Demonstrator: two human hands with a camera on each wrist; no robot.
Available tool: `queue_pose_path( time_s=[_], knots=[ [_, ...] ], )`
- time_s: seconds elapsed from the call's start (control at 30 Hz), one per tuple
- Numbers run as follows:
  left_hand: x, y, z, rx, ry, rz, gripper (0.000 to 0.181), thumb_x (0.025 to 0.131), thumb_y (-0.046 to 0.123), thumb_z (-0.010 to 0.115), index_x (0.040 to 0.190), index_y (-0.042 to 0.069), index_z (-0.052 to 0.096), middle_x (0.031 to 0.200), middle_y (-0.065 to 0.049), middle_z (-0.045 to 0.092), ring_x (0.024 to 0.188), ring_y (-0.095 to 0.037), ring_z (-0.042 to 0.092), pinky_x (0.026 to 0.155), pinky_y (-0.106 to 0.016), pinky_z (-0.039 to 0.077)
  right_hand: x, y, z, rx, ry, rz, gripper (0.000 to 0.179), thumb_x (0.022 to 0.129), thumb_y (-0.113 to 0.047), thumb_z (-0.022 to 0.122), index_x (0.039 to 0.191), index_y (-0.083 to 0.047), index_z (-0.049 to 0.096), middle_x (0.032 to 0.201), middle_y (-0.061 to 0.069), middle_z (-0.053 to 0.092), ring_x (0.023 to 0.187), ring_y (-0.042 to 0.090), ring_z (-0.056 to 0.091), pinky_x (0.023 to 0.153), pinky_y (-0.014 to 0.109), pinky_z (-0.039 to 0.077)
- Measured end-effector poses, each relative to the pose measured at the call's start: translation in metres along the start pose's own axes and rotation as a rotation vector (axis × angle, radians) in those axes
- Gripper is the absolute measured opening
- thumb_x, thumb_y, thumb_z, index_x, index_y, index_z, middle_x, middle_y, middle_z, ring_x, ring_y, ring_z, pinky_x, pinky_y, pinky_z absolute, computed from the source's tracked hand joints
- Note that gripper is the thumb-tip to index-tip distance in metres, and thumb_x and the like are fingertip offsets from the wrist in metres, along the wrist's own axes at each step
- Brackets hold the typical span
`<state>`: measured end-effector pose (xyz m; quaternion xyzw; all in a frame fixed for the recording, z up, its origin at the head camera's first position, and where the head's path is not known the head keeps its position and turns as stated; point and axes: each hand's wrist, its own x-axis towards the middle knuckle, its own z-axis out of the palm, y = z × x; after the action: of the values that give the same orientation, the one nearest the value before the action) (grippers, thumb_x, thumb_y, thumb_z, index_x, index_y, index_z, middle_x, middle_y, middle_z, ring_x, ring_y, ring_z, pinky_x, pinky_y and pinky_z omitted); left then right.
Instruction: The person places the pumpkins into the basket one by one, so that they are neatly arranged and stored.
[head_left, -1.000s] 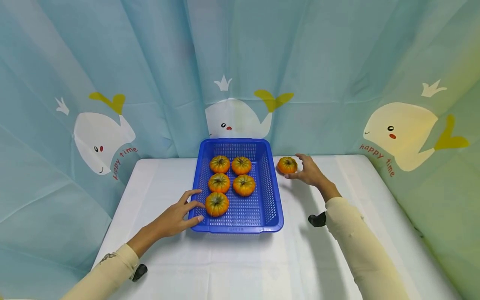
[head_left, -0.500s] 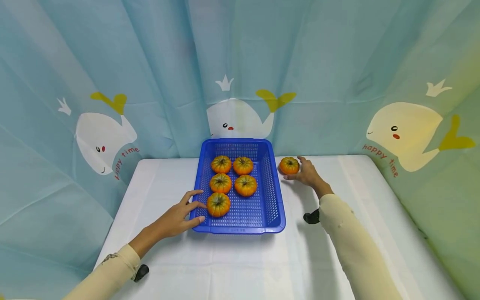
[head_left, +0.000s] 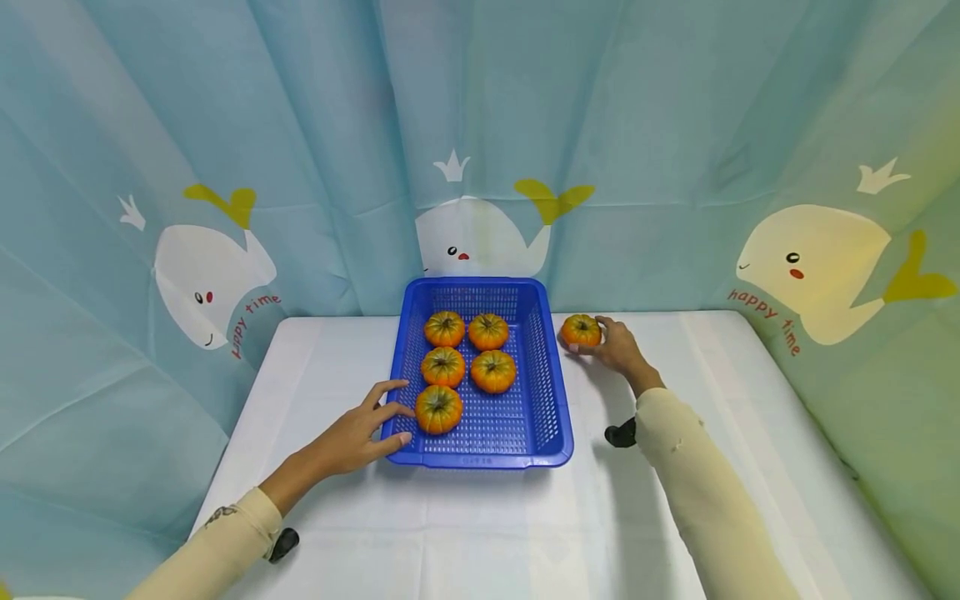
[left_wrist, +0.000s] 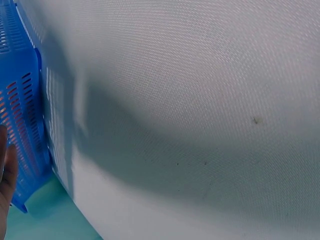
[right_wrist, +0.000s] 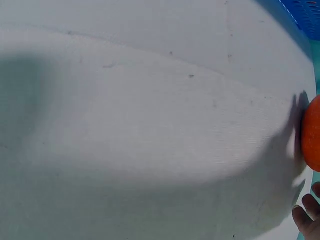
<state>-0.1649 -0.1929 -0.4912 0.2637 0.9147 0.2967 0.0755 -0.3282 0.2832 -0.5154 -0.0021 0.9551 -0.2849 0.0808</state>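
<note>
In the head view my left hand [head_left: 352, 437] rests at the left rim of a blue plastic basket [head_left: 480, 461], fingers spread and reaching over the edge. Part of that hand [left_wrist: 6, 172] shows beside the basket's slotted wall [left_wrist: 22, 110] in the left wrist view. Several small orange pumpkins with greenish tops sit in the basket; the nearest pumpkin [head_left: 438, 409] is just beyond my left fingertips. Right of the basket, my right hand [head_left: 617, 348] curls its thumb and fingers round another pumpkin [head_left: 581, 330] on the table. The right wrist view catches only this pumpkin's side [right_wrist: 312, 134] and some fingertips.
A white cloth covers the table [head_left: 480, 533]. Light blue curtains [head_left: 645, 167] printed with whales stand close behind it and at both sides. Black wrist-worn pieces [head_left: 621, 433] show under both cream sleeves.
My right hand has closed in on the pumpkin outside the basket, its thumb and fingers now right at the sides. The left hand stays at the basket; the head view has shifted slightly.
</note>
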Motion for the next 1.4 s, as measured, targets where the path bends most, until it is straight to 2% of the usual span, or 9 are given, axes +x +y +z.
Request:
queue_pose_path(
  time_s=[0.23, 0.47, 0.7, 0.97, 1.4],
  knots=[
    [0.0, 0.0, -0.001, -0.001, 0.0, -0.002, 0.042, 0.098, 0.048, 0.06, 0.126, 0.018, 0.065, 0.162, -0.003, 0.025, 0.123, -0.038, 0.059, 0.098, -0.056, 0.052, 0.001, -0.001, -0.001, 0.004, -0.015, 0.009, 0.094, 0.09, -0.04, 0.074, 0.156, 0.005, 0.023, 0.153, 0.039, 0.029, 0.142, 0.054, 0.029, 0.118, 0.064, 0.024],
    [0.0, -0.001, 0.0, 0.0, -0.003, -0.004, 0.043, 0.098, 0.05, 0.06, 0.127, 0.019, 0.064, 0.162, -0.002, 0.025, 0.123, -0.037, 0.06, 0.098, -0.055, 0.053, 0.002, 0.001, 0.0, 0.044, -0.009, 0.021, 0.083, 0.093, -0.031, 0.072, 0.153, 0.007, 0.028, 0.149, 0.036, 0.038, 0.137, 0.05, 0.04, 0.117, 0.059, 0.03],
    [0.0, -0.001, 0.0, -0.005, -0.001, -0.008, 0.041, 0.097, 0.049, 0.06, 0.126, 0.02, 0.065, 0.162, -0.003, 0.025, 0.12, -0.036, 0.061, 0.097, -0.055, 0.053, -0.003, 0.003, -0.007, 0.067, -0.024, 0.018, 0.08, 0.093, -0.025, 0.071, 0.152, 0.008, 0.028, 0.149, 0.037, 0.037, 0.136, 0.05, 0.039, 0.117, 0.06, 0.029],
    [0.0, -0.001, -0.001, -0.011, -0.005, -0.009, 0.042, 0.097, 0.05, 0.06, 0.126, 0.02, 0.065, 0.162, -0.003, 0.025, 0.122, -0.038, 0.06, 0.098, -0.057, 0.052, -0.013, 0.01, -0.02, 0.045, -0.006, -0.031, 0.081, 0.088, -0.025, 0.074, 0.149, 0.009, 0.032, 0.14, 0.039, 0.044, 0.128, 0.051, 0.046, 0.114, 0.06, 0.035],
    [-0.001, 0.0, 0.0, -0.014, -0.002, -0.012, 0.041, 0.097, 0.048, 0.061, 0.126, 0.019, 0.065, 0.162, -0.004, 0.025, 0.125, -0.039, 0.058, 0.099, -0.057, 0.052, -0.026, 0.018, -0.033, 0.008, 0.006, -0.085, 0.076, 0.087, -0.024, 0.074, 0.146, 0.009, 0.039, 0.138, 0.038, 0.048, 0.125, 0.052, 0.047, 0.11, 0.063, 0.036]
  ],
)
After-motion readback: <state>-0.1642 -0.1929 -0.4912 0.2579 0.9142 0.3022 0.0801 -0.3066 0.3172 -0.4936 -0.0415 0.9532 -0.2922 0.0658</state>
